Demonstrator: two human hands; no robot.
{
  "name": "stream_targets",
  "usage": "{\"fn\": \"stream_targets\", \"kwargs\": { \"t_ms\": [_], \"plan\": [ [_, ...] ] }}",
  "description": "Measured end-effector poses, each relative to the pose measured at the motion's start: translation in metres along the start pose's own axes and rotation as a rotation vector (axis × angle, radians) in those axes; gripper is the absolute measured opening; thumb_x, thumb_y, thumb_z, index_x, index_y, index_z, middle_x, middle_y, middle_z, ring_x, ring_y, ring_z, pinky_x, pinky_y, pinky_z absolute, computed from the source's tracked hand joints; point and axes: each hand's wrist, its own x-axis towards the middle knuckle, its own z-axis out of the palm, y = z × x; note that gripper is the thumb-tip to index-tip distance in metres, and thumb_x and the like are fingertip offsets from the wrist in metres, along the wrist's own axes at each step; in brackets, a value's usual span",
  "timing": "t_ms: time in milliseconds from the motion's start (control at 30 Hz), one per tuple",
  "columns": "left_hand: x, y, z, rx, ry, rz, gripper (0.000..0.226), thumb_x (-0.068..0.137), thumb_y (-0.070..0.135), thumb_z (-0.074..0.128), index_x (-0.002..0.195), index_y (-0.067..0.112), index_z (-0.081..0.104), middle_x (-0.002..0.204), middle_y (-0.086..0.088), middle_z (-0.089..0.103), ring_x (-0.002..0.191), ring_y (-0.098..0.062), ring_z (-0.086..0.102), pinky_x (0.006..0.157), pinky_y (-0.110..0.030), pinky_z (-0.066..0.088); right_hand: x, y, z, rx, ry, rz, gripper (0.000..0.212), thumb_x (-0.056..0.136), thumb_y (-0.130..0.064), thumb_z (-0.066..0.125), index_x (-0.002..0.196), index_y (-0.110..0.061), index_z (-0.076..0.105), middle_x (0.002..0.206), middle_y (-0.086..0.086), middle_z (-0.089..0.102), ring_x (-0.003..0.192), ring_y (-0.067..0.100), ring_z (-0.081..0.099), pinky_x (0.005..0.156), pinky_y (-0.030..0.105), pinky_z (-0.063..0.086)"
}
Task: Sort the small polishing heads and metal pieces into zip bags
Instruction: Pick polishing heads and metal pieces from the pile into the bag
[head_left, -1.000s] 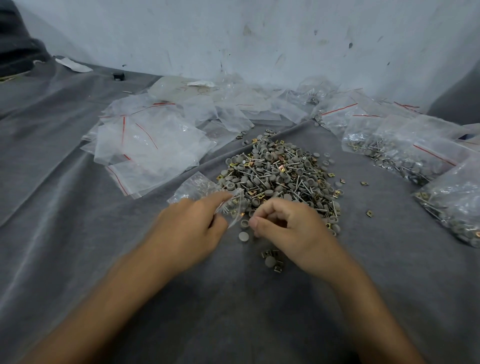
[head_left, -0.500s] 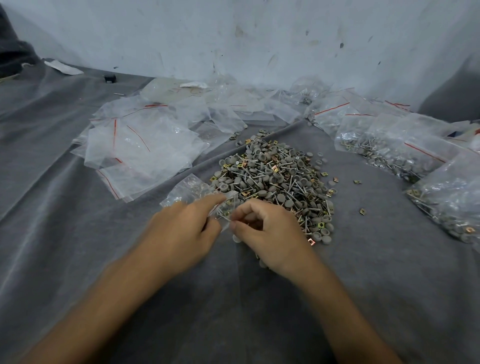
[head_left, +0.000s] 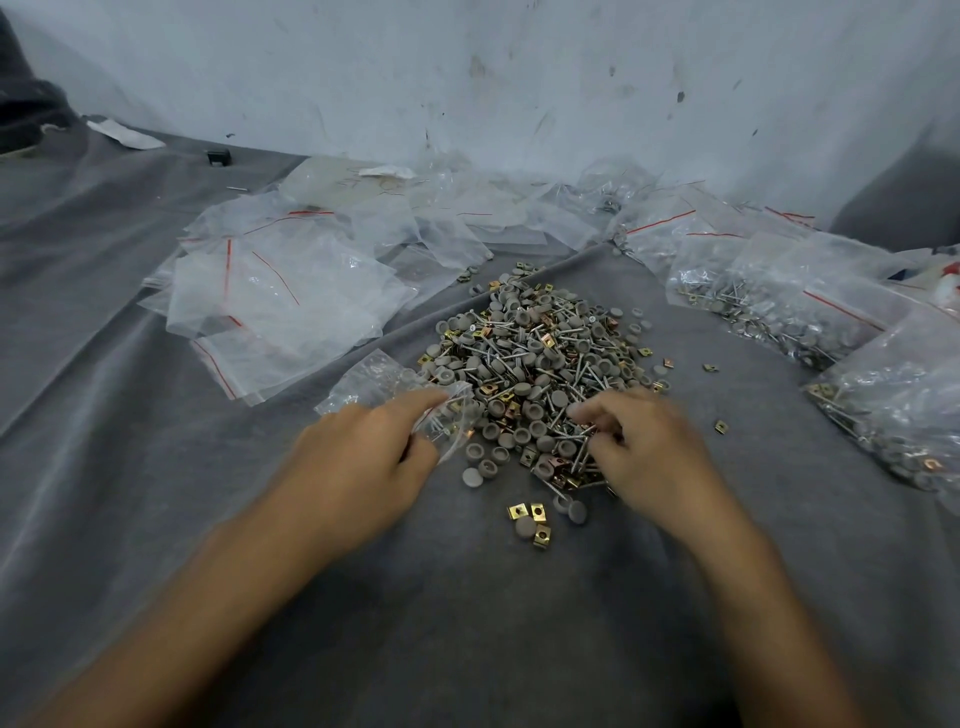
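In the head view we see the left hand (head_left: 358, 467) pinching the mouth of a small zip bag (head_left: 382, 379), just left of the pile (head_left: 535, 353) of grey polishing heads and metal pieces on the grey cloth (head_left: 156, 493). The right hand (head_left: 654, 452) is blurred, its fingers curled over the near edge of the pile, and we cannot tell if it holds something. At right the filled bags (head_left: 883, 395) are cut off by the frame.

Grey cloth (head_left: 156, 467): parts heap (head_left: 535, 358), zip bags (head_left: 280, 301).
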Motion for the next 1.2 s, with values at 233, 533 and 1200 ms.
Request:
{"fn": "stream_targets", "kwargs": {
  "t_ms": [233, 533, 1200],
  "plan": [
    [0.001, -0.001, 0.002, 0.006, -0.019, 0.001, 0.048, 0.097, 0.030, 0.047, 0.144, 0.041, 0.049, 0.052, 0.015, 0.048, 0.058, -0.009, 0.045, 0.059, -0.033, 0.035, 0.000, 0.002, -0.003, -0.077, -0.103, 0.000, 0.036, 0.095, -0.018, 0.061, 0.124, -0.039, 0.063, 0.114, -0.004, 0.053, 0.116, 0.020, 0.050, 0.096, 0.038, 0.044],
    [0.001, 0.001, 0.001, -0.001, -0.035, -0.006, 0.048, 0.098, 0.031, 0.046, 0.144, 0.042, 0.048, 0.051, 0.015, 0.048, 0.056, -0.005, 0.045, 0.059, -0.032, 0.037, 0.001, -0.001, 0.004, -0.074, -0.094, -0.054, 0.008, 0.097, -0.041, 0.063, 0.103, -0.037, 0.061, 0.105, -0.010, 0.047, 0.108, 0.016, 0.046, 0.088, 0.037, 0.043],
    [-0.001, 0.003, -0.005, 0.003, -0.020, -0.015, 0.048, 0.098, 0.032, 0.045, 0.145, 0.041, 0.048, 0.051, 0.011, 0.051, 0.056, -0.003, 0.046, 0.058, -0.033, 0.032, 0.001, -0.014, 0.004, 0.224, 0.305, -0.121, 0.009, 0.095, -0.032, 0.068, 0.090, -0.029, 0.075, 0.086, -0.012, 0.068, 0.080, 0.006, 0.062, 0.070, 0.029, 0.048]
  ]
}}
